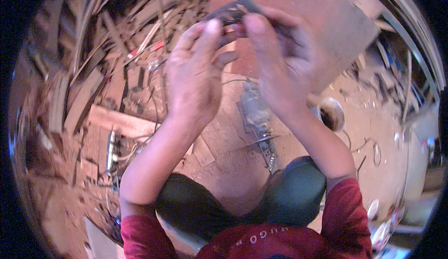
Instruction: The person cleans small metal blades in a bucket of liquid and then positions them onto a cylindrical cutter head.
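Both of my hands are raised together at the top of the view, at a dark, flat, thin object (248, 2) with a straight edge. Its exact kind is blurred, and brownish specks show on its face. My left hand (196, 68) grips its left part with thumb and fingers. The thumb of my right hand (282, 56) presses on the near side while the fingers curl behind it. Below them, on the floor between my arms, lies a grey power tool (255, 105) with a round metal plate at its near end.
Scrap wood (135, 35) is heaped at the left. A wide reddish-brown board (303, 7) lies beyond my hands. Beside my right forearm stands a round container (333, 112) with dark contents. A power strip (111, 149) with cables lies at the left, near a wooden plank (122, 120).
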`<state>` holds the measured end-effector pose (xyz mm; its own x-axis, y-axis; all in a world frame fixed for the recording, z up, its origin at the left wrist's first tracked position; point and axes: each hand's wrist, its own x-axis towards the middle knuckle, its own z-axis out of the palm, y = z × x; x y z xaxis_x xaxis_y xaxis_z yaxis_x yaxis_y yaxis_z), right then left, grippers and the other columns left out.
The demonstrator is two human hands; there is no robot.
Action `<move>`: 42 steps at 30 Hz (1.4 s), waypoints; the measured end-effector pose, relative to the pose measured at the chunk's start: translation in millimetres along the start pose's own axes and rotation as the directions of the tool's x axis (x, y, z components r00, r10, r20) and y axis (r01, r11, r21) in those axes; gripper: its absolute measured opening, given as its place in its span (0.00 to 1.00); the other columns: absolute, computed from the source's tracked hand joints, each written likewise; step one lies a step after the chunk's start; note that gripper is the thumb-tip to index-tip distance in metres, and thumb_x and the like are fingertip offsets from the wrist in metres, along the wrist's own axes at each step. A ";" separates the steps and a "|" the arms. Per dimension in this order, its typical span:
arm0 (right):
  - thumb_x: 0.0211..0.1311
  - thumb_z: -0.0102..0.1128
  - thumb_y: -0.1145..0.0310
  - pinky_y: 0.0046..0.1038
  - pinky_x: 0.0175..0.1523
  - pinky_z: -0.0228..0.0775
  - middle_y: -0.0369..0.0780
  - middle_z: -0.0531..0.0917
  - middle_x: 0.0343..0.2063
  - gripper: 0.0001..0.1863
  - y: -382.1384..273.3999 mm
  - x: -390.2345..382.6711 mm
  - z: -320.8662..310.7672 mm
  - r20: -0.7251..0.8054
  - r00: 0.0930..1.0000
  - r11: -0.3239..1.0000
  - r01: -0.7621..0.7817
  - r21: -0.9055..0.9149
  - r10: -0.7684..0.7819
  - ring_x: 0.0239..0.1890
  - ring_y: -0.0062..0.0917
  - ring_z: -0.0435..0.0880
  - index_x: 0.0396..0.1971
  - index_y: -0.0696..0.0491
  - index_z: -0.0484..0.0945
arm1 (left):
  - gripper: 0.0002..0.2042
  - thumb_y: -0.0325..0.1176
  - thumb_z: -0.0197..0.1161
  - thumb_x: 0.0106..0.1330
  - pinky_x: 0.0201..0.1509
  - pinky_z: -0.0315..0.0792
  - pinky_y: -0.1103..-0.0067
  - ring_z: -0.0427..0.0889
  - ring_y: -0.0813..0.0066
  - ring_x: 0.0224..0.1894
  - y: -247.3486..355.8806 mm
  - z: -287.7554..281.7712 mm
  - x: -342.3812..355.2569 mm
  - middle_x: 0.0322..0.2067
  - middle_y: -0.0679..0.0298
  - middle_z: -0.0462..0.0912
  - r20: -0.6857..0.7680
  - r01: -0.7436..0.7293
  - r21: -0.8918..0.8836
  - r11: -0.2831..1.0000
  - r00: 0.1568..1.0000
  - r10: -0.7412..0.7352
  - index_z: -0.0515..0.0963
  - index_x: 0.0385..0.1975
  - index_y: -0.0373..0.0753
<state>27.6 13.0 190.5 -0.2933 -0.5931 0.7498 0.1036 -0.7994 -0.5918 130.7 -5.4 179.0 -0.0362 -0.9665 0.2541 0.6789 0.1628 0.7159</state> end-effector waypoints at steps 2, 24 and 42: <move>0.54 0.66 0.69 0.20 0.37 0.74 0.38 0.82 0.31 0.12 14.0 8.2 -17.7 0.008 0.999 0.997 -0.033 -0.064 0.033 0.31 0.18 0.81 0.36 0.59 0.78 | 0.11 0.35 0.56 0.67 0.44 0.73 0.78 0.76 0.75 0.43 -17.2 -2.4 3.6 0.42 0.61 0.77 0.030 0.063 0.018 0.998 0.998 -0.064 0.71 0.43 0.36; 0.48 0.56 0.79 0.34 0.49 0.73 0.49 0.81 0.40 0.17 152.8 -134.0 -521.6 -0.321 0.393 -0.145 -0.416 -0.898 0.862 0.39 0.35 0.82 0.42 0.56 0.78 | 0.13 0.34 0.62 0.57 0.40 0.73 0.67 0.80 0.57 0.38 -74.2 -282.5 11.7 0.34 0.51 0.81 0.106 -0.530 0.732 -0.429 0.710 -0.696 0.77 0.40 0.35; 0.58 0.52 0.62 0.36 0.59 0.62 0.44 0.74 0.52 0.18 225.0 -182.0 -580.5 -0.092 -0.017 -0.090 -0.427 -0.900 0.996 0.53 0.37 0.73 0.48 0.51 0.76 | 0.17 0.37 0.63 0.57 0.44 0.74 0.67 0.81 0.55 0.40 -95.1 -267.4 -36.1 0.40 0.50 0.81 -0.203 -0.332 0.829 -0.450 0.571 -0.795 0.76 0.44 0.36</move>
<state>-447.4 -3.3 -250.9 0.0211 -0.7770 -0.6291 -0.7389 0.4117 -0.5334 263.5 -39.1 -72.1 -0.4115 -0.7216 -0.5567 -0.9015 0.4120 0.1323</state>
